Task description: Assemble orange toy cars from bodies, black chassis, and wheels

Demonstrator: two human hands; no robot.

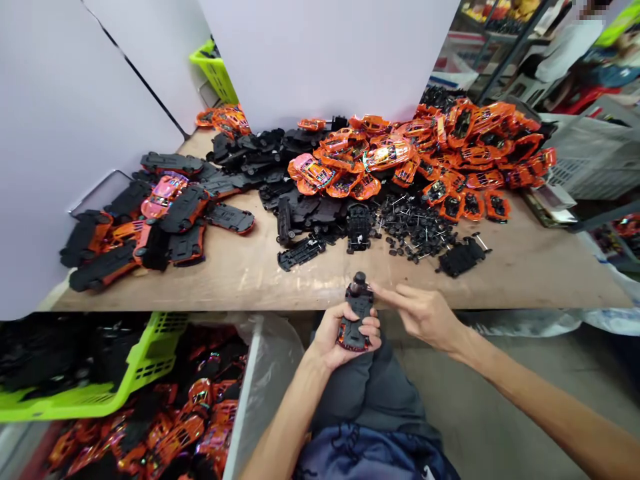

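Note:
My left hand (345,337) grips a toy car (357,320) upright above my lap, its black chassis facing me and orange body showing at the lower edge. A dark wheel (359,283) sits at its top end. My right hand (420,317) reaches in from the right, its index fingertip at or very near that end, and holds nothing visible. On the wooden workbench (300,293) ahead lie orange car shells (390,153), black chassis pieces (250,150) and a pile of loose wheels and axles (413,230).
A lime-green basket (135,360) and a bin of orange shells (185,427) stand below the bench at left. White partition panels (320,53) rise behind it. A grey crate (595,153) and a person in a white top (565,50) are at upper right.

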